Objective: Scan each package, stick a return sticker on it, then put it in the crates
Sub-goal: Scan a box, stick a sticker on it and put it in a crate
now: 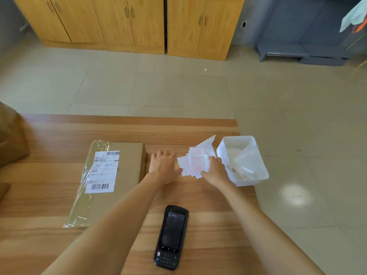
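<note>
Wood-grain table (pixel 49 205) fills the lower half of the head view, its far edge meeting a pale tiled floor (pixel 139 86) that runs back to a row of yellow wooden cabinets (pixel 119 24) and a grey bench-like unit (pixel 297 36) at the far right. On the table's left part lies a flat cardboard package (pixel 123 175), wrapped along its left side in clear film (pixel 83 191), with a white shipping label (pixel 103 171) carrying barcodes facing up. A blurred brown shape (pixel 12 139), too close to identify, pushes in at the left edge. Near the table's front edge, between the two forearms, a black handheld scanner (pixel 171 238) lies face up with its screen dark and keypad toward the viewer, touched by neither hand. At the right end of the table stands a white plastic bin (pixel 260 165) holding crumpled clear plastic, and just beside it, to the left, a loose pile of return stickers (pixel 195 163) printed in red is spread on the wood. Both arms reach forward over the table. The left hand (pixel 163 165) lies palm down with fingers straight and slightly spread, between the package and the pile, its thumb close to the pile's left edge. The right hand (pixel 215 168) rests on the pile's right side, fingers bent over the stickers; whether it actually pinches one cannot be made out.
</note>
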A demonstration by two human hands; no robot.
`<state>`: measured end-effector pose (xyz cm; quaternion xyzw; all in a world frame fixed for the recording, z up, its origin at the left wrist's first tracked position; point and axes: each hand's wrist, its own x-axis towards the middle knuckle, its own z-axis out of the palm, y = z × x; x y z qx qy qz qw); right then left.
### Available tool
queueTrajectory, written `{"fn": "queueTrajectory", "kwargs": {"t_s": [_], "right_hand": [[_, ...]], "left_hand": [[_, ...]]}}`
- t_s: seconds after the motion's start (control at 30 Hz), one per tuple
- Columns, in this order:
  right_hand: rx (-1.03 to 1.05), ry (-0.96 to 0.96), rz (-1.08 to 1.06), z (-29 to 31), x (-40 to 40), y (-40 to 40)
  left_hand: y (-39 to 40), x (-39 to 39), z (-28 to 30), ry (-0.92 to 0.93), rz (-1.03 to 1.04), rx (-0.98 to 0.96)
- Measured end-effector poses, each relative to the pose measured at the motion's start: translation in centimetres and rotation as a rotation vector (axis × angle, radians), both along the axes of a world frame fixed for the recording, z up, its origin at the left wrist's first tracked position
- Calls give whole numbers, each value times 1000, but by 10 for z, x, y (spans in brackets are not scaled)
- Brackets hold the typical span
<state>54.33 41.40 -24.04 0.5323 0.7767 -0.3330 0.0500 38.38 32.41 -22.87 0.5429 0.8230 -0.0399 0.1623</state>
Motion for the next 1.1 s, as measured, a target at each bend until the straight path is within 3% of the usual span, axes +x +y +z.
{"fn": "queueTrajectory", "kwargs": {"t_s": [0.2,0.4,0.6,0.73,0.87,1.0,1.1], "right_hand": [[29,-102,177,-35,-15,27],[202,-284,378,-54,-21,42],[292,-257,284,-50,-22,40],[301,-117,195,-43,-17,39],[-31,234,-111,-27,-12,37],[-167,404,-177,4,-10,33],[-210,489,-216,29,-13,25]], "left_hand": [[15,5,-23,-29,99,-51],[18,-1,-32,-26,155,-80],[17,2,-35,-26,162,-95],[18,3,-30,-31,146,-68],[19,-2,-19,-24,111,-39],[22,-4,2,-25,52,50],[20,-1,24,-157,40,192]]}}
